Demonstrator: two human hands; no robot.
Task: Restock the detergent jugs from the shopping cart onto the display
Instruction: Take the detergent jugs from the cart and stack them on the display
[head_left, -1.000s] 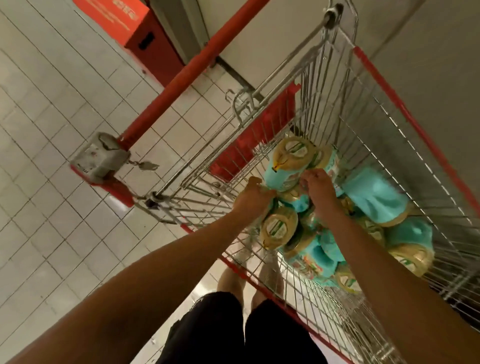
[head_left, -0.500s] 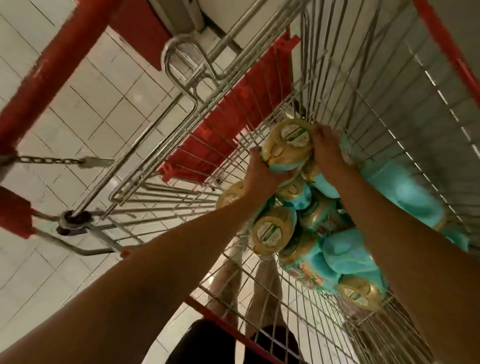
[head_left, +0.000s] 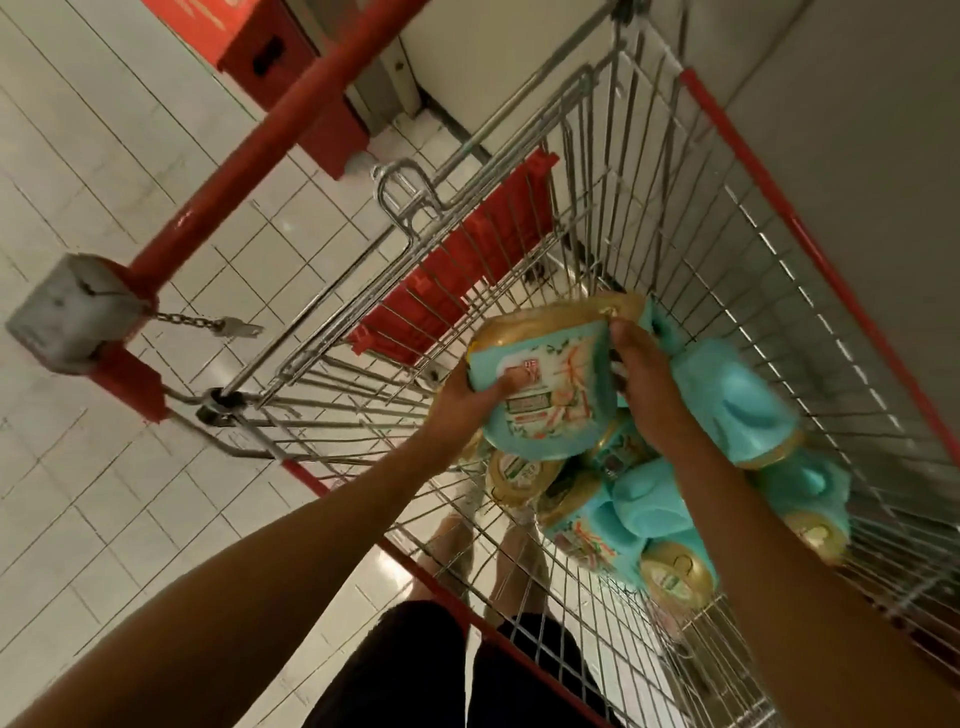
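Right now, in the head view, both hands are down inside the shopping cart (head_left: 597, 218) and share one detergent jug (head_left: 545, 384), a turquoise bottle with a gold cap turned toward twelve o'clock. The left hand (head_left: 462, 405) cups the jug's nine o'clock side, its fingers (head_left: 506, 387) curled onto the label. The right hand (head_left: 644, 384) clamps the three o'clock side, fingers closed near the cap end. The held jug sits raised above the other jugs (head_left: 639, 499), which lie heaped at about four o'clock from it, on the wire floor against the far wall of the cart; whether it touches the one just under it cannot be told.

The step in hand looks like lifting this jug clear. To do it well, I would keep both palms spread under the body rather than pinching the label, since a full jug is probably heavy and its plastic slick. Raising it straight toward the open top, away from the red child seat flap (head_left: 467, 260) at ten o'clock, should avoid snagging the wire. The loose heap may roll once its top piece leaves, so a slow lift is safer. The display is out of view, so the carrying path cannot be judged.
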